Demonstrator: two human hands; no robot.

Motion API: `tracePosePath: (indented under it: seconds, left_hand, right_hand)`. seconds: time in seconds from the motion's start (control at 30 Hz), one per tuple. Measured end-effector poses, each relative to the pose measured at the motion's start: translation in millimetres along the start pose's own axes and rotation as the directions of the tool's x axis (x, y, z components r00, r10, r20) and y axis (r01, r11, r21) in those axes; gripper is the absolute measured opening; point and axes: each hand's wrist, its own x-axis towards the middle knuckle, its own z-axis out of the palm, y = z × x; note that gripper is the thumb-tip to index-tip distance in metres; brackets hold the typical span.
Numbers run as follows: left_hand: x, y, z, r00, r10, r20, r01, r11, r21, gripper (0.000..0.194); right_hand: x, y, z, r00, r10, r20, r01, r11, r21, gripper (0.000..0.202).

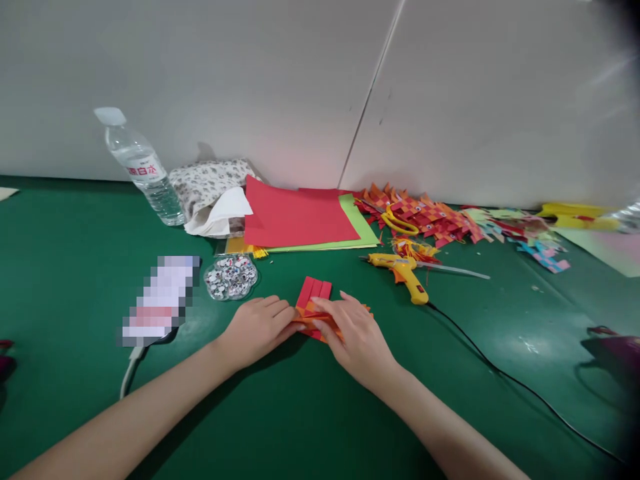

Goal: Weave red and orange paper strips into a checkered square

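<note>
A woven piece of red and orange paper strips [315, 293] lies on the green table between my hands, its red strips pointing away from me. My left hand [263, 327] pinches the left edge of the piece, where orange strips meet the fingertips. Over its right side lies my right hand [353, 333], thumb and fingers closed on the orange strips. Part of the weave is hidden under the right hand.
Beyond my hands are red paper sheets [300, 213], yellow scissors [400, 221] and a heap of finished woven pieces [430, 213]. A yellow glue gun [400, 267] with its black cord lies right. Left are a phone [160, 300], googly eyes [231, 277] and a water bottle [145, 167].
</note>
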Motion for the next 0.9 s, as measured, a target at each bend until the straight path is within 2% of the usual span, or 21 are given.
tracePosePath:
  seconds: [0.17, 0.33, 0.47, 0.67, 0.9]
  left_hand:
    - [-0.5, -0.2, 0.6, 0.998, -0.016, -0.053, 0.014, 0.999, -0.05, 0.022]
    - [-1.4, -5.6, 0.6, 0.98, -0.159, -0.12, 0.125, 0.96, -0.251, 0.028]
    - [-1.8, -12.2, 3.8, 0.968, -0.234, -0.092, 0.179, 0.898, -0.402, 0.024]
    - [-1.8, -16.2, 7.9, 0.968, -0.232, -0.094, 0.167, 0.877, -0.451, 0.02]
    - [-4.3, -17.6, 10.9, 0.969, -0.222, -0.106, 0.151, 0.877, -0.456, 0.021]
  right_hand:
    - [0.8, 3.5, 1.1, 0.999, -0.027, -0.019, 0.027, 1.0, -0.011, 0.023]
    - [3.4, 17.9, -4.7, 0.991, 0.061, -0.115, -0.059, 0.998, 0.024, 0.024]
    - [3.7, 22.4, -5.9, 0.991, 0.106, -0.085, -0.101, 0.993, 0.059, 0.023]
    - [2.2, 21.4, -3.6, 0.993, 0.109, -0.035, -0.107, 0.992, 0.066, 0.023]
    - [2.1, 21.4, -2.8, 0.994, 0.065, -0.089, -0.058, 0.996, 0.074, 0.023]
